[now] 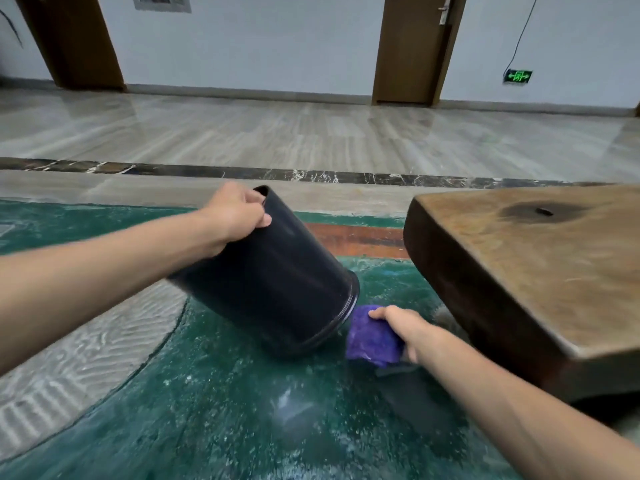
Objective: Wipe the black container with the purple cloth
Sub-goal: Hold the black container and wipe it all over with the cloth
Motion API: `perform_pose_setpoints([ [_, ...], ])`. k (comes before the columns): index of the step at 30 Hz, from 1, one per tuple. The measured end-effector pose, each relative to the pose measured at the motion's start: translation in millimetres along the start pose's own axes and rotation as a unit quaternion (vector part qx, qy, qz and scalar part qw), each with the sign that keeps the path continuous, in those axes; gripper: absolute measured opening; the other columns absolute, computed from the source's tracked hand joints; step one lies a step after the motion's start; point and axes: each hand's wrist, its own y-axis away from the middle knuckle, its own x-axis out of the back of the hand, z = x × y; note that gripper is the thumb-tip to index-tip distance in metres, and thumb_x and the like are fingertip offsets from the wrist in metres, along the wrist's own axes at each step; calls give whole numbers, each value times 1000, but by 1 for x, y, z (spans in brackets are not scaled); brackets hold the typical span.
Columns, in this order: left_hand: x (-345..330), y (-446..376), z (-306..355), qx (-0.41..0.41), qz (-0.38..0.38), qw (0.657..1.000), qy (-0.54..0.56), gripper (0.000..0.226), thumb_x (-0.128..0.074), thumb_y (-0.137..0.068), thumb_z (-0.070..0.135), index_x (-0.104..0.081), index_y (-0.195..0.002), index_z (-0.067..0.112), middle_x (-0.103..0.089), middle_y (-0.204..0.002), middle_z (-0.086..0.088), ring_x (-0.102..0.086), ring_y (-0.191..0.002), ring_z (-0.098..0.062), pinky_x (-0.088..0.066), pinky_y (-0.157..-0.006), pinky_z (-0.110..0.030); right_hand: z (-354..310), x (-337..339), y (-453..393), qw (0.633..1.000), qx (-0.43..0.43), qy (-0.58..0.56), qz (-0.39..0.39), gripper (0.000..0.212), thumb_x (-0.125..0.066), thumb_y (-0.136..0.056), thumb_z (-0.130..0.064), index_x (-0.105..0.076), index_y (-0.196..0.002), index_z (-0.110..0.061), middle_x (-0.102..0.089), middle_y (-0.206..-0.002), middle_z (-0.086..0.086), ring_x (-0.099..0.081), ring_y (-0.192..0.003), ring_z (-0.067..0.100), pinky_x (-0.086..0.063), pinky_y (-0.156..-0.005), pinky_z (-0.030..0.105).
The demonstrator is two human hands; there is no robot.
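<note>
The black container (277,282) is a round plastic bin, tilted with one end up and away from me and its wider rimmed end low at the right. My left hand (235,216) grips the raised far end. My right hand (405,329) holds the folded purple cloth (372,337) just right of the bin's lower rim, close to it. I cannot tell if the cloth touches the rim.
A thick dark wooden slab bench (540,271) stands close on the right, beside my right arm. The bin hangs over green polished floor (242,410) with a grey patterned band (69,358) at the left. Two brown doors are in the far wall.
</note>
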Motion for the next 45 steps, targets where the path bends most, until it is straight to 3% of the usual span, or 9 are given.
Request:
perform_pose_setpoints([
  [6, -5, 49, 36, -26, 43, 994, -99, 15, -68, -74, 11, -77, -85, 7, -77, -99, -11, -70, -95, -29, -58, -90, -39, -6, -8, 22, 989, -46, 116, -78, 18, -54, -99, -20, -61, -85, -12, -70, -75, 13, -66, -57, 25, -58, -53, 32],
  [10, -17, 81, 32, -46, 43, 989, -132, 23, -67, -78, 13, -75, -98, 7, -74, -100, -12, -68, -94, -29, -59, -88, -40, 14, -22, 34, 976, -88, 164, -112, 28, -46, -104, -21, -56, -82, -10, -71, -69, 16, -68, -59, 29, -60, -57, 38],
  [13, -27, 101, 33, -86, 22, 981, -173, 9, -61, -75, 8, -68, -74, 13, -66, -74, -10, -60, -76, -31, -56, -62, -30, 26, -32, 38, 973, -45, 219, -59, 31, -57, -102, -20, -56, -73, -7, -67, -56, 12, -64, -40, 21, -50, -32, 28],
  [16, -35, 116, 36, -120, -15, 965, -234, 12, -42, -56, 5, -46, -58, 16, -33, -58, -7, -35, -65, -28, -26, -43, -28, 32, -40, 29, 956, 76, 278, 44, 14, -73, -90, -15, -67, -89, -2, -71, -87, 15, -67, -70, 22, -51, -58, 26],
  [19, -47, 119, 30, -136, -29, 964, -225, 15, -44, -56, 5, -53, -64, 14, -44, -63, -13, -43, -65, -30, -38, -50, -31, 34, -38, 25, 954, 73, 285, 64, 21, -69, -88, -8, -68, -108, -1, -69, -116, 19, -64, -93, 25, -49, -73, 31],
  [22, -62, 115, 24, -156, -18, 962, -222, 5, -53, -61, 6, -49, -60, 7, -52, -62, -13, -49, -65, -33, -45, -56, -34, 34, -33, 24, 941, 71, 316, 93, 21, -68, -89, -12, -66, -107, -2, -67, -118, 17, -63, -97, 28, -49, -76, 30],
  [28, -90, 116, 7, -224, -20, 943, -247, 37, -58, -68, 8, -23, -56, 13, -29, -55, -5, -30, -56, -29, -30, -52, -34, 26, -44, 24, 911, 125, 375, 117, 9, -63, -89, -13, -60, -94, -6, -65, -116, 20, -63, -102, 37, -56, -87, 43],
  [34, -92, 111, -14, -244, -27, 941, -233, 41, -57, -69, 7, -20, -56, 15, -22, -56, -8, -19, -58, -27, -18, -52, -35, 30, -55, 14, 920, 130, 347, 129, 28, -63, -90, -17, -44, -70, -11, -65, -113, 18, -64, -103, 36, -49, -78, 34],
  [45, -123, 117, -25, -259, -91, 930, -245, 37, -57, -73, 6, -25, -56, 11, -27, -51, -5, -28, -56, -29, -31, -52, -38, 54, -52, -11, 908, 116, 388, 109, 26, -59, -95, -24, -46, -74, -18, -50, -96, 7, -48, -85, 23, -39, -62, 31],
])
